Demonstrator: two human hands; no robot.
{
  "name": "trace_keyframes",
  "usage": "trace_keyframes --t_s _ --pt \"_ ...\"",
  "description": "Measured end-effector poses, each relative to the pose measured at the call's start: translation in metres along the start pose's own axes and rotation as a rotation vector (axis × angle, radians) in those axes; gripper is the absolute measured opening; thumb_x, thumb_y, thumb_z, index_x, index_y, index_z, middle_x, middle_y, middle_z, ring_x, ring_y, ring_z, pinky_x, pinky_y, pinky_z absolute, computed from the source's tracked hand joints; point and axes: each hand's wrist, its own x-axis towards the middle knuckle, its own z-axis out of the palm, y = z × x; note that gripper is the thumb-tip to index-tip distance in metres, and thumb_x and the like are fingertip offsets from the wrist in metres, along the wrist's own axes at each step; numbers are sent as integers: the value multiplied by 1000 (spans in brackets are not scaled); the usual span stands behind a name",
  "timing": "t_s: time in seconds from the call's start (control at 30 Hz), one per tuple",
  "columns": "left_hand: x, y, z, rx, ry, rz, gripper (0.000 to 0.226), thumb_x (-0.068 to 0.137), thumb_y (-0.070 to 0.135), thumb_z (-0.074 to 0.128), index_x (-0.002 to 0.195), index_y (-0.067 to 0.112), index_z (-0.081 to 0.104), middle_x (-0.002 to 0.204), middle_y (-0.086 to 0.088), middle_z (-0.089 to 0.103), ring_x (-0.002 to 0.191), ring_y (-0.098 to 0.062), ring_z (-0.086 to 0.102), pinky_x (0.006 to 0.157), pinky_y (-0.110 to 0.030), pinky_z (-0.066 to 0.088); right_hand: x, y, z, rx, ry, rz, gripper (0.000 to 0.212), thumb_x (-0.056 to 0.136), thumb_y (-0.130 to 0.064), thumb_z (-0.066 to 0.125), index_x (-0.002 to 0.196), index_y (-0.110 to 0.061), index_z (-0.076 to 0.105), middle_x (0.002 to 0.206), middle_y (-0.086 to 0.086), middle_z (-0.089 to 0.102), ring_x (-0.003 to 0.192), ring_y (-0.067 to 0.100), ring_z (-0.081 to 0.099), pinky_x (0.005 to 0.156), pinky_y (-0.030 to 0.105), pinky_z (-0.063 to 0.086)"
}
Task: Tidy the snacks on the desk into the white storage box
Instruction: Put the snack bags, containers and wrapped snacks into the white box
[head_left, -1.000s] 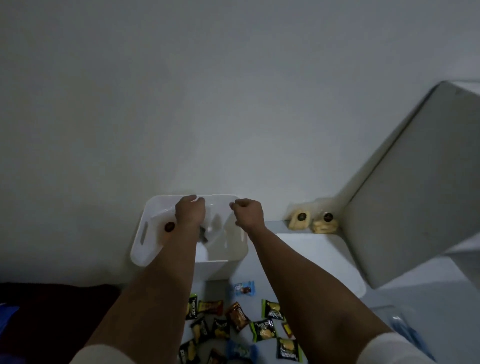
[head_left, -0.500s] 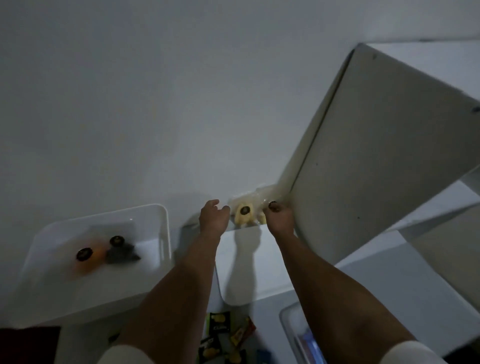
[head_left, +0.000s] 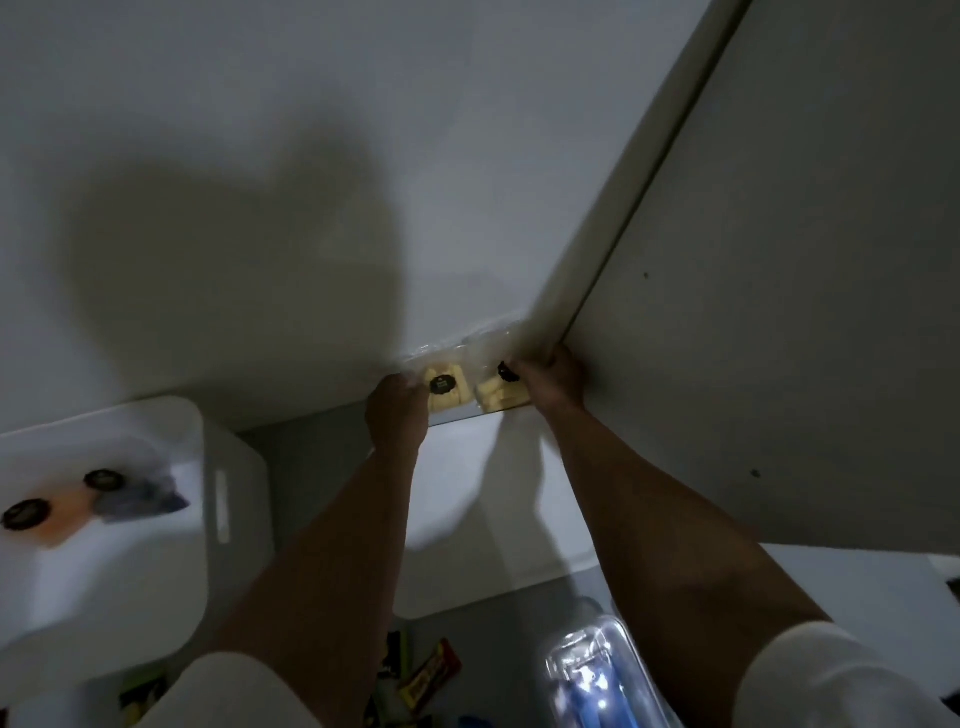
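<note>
- Left hand (head_left: 397, 413) curled onto the left pale-yellow snack pack (head_left: 444, 396), fingers closed at its left edge, black round label showing just beside the knuckles.
- Right hand (head_left: 551, 382) clamped on the right pale-yellow snack pack (head_left: 498, 400), fingers wrapped over its top right corner, partly hiding its dark label.
- Both packs side by side, touching, up against the wall (head_left: 260, 156) at the back of the desk, just beside the big white panel (head_left: 779, 312) leaning in on the right.
- Both forearms stretched straight forward, roughly parallel, white sleeves (head_left: 810, 680) at the bottom edge.
- Half a second ago: left hand open and short of the pack, right hand only at the label. Now both closed on the packs.
- View swung nearer and rightward since then.
- White storage box (head_left: 228, 499) well apart at far left, with an orange pack (head_left: 67, 514) and a dark pack (head_left: 140, 501) inside.
- White lid (head_left: 493, 519) flat between the forearms.
- Small snack packets (head_left: 431, 675) scattered at the bottom; clear blister pack (head_left: 602, 680) with blue contents beside the right forearm.
</note>
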Motion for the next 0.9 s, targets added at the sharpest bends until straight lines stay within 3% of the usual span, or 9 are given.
trace_keyframes --t_s 0.13,0.3,0.43,0.57,0.77,0.9 --pt "0 1 2 -4 46 37 25 93 24 55 84 9 72 95 -15 73 93 -33 67 77 -34 49 -8 -1 -1 -22 55 -12 15 89 -21 73 89 -12 61 93 7 62 90 23 61 74 28 42" --pt "-31 1 -27 -280 79 75 13 95 13 61 93 7 72 97 -10 74 93 -26 68 80 -32 52 -52 -16 -13 -23 110 -82 33 92 -14 64 65 -23 47 87 7 58 84 19 54 74 24 37" --pt "-60 3 -78 -330 93 148 12 95 11 57 88 17 65 102 -8 73 98 -27 67 87 -35 53 -112 -41 -13 91 137 -204 22 92 -9 64 72 -14 56 85 8 65 86 19 61 77 27 46" --pt "-94 -5 -148 -312 143 228 13 98 12 53 98 12 66 103 -4 68 94 -22 61 79 -27 42 -180 -74 4 126 114 -346 12 92 -7 62 85 -10 72 91 5 72 91 20 67 83 30 52" --pt "-133 -47 -263 -373 274 262 13 99 14 51 97 14 64 102 -2 67 92 -19 57 79 -27 41 -277 -124 60 185 46 -459 21 92 -17 63 74 -27 64 94 -1 73 95 21 68 88 35 55" --pt "-141 -89 -325 -366 356 218 13 99 14 50 98 14 63 103 -3 65 94 -22 58 79 -29 43 -325 -145 108 207 -22 -528 19 91 -16 64 75 -25 67 96 2 75 97 22 70 90 37 55"
